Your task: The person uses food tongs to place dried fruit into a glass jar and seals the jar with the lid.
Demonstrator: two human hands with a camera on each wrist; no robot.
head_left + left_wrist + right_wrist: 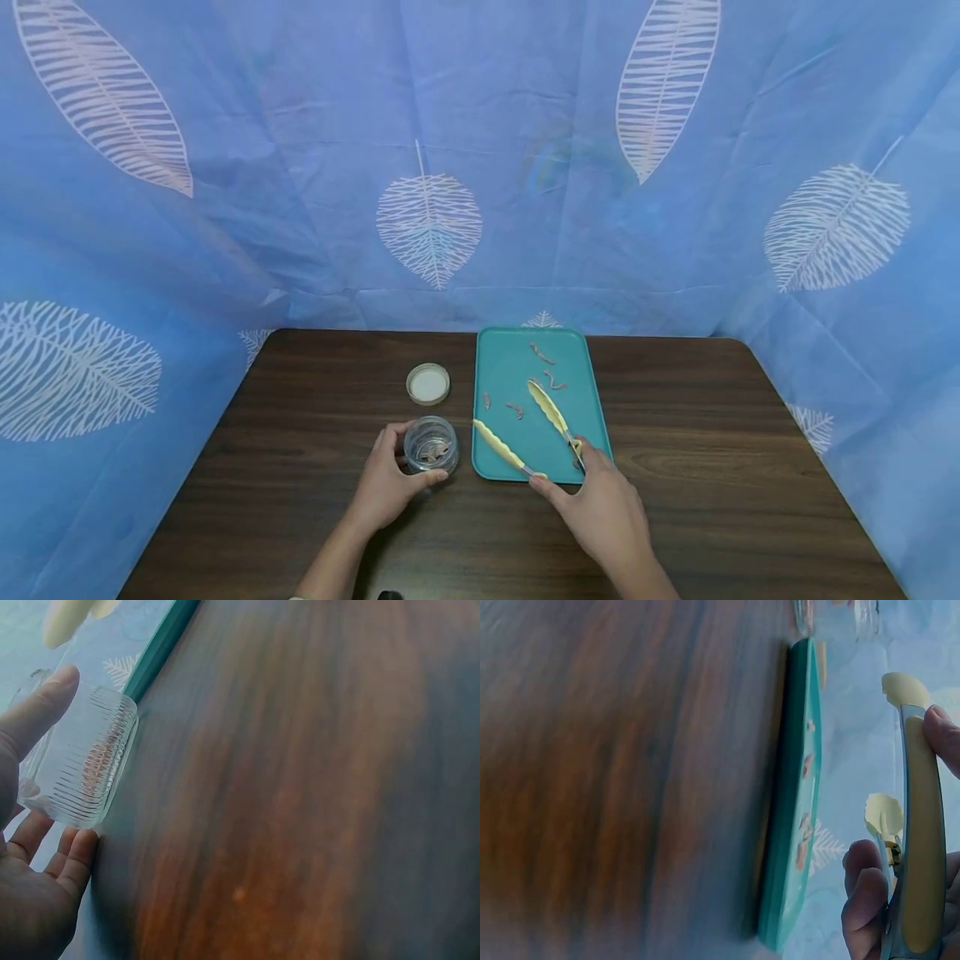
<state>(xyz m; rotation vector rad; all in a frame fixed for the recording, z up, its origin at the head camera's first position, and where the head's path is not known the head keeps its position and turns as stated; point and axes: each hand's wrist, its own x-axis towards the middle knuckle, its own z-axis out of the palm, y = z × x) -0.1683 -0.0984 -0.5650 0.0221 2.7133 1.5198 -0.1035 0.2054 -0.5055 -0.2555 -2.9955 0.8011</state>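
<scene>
A clear ribbed jar (431, 446) stands on the table with small brownish-pink pieces at its bottom. My left hand (390, 483) grips it, thumb on the near side and fingers behind. In the right hand (606, 507) is a pair of tongs (551, 407) with pale yellow tips, spread apart above the teal tray (489, 346). Nothing shows between the tips. On the tray lie several thin pinkish worm-like pieces (514, 410), some near the far end. The right wrist view shows the tongs' yellow handle (922, 832) held between thumb and fingers.
A round lid (428, 384) with a pale inside lies behind the jar, left of the tray. The dark wooden table (690, 433) reaches back to a blue curtain (525, 208) with white leaf prints, which also hangs at both sides.
</scene>
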